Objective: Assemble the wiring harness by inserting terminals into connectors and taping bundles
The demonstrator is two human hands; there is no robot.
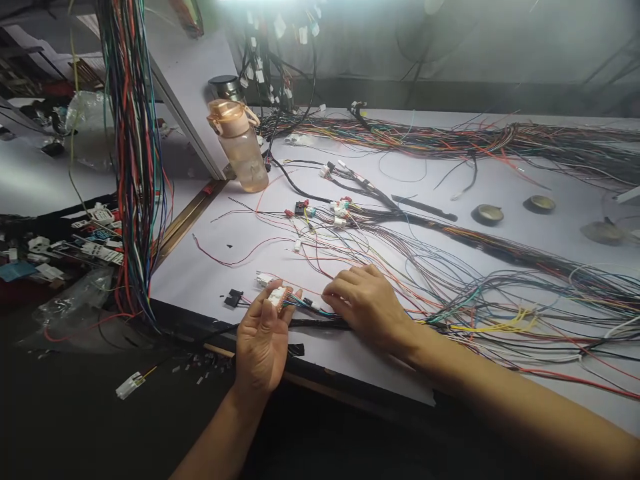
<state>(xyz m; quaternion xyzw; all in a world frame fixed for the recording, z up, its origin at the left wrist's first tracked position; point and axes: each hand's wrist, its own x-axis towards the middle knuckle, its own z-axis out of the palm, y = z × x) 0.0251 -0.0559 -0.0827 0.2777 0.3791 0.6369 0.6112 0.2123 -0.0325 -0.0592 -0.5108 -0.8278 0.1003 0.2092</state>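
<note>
My left hand [263, 340] is closed around a white wire connector [277, 299] with an orange part on its side, near the table's front edge. Several thin wires run from this connector to the right, toward my right hand [367, 303]. That hand is bent over the wires with its fingers pressed together; its fingertips are partly hidden, and what they pinch is too small to make out. Just left of my left hand lie a black connector [233, 298] and a white connector [263, 279]. A small black-and-white connector [313, 303] rests between the hands.
A water bottle [243, 150] stands at the back left. A thick hanging wire bundle [131, 153] drops past the table's left side. Long loose wires [450, 140] stretch along the back. A dark wrapped harness [470, 241] crosses the middle, near small round dishes [487, 214].
</note>
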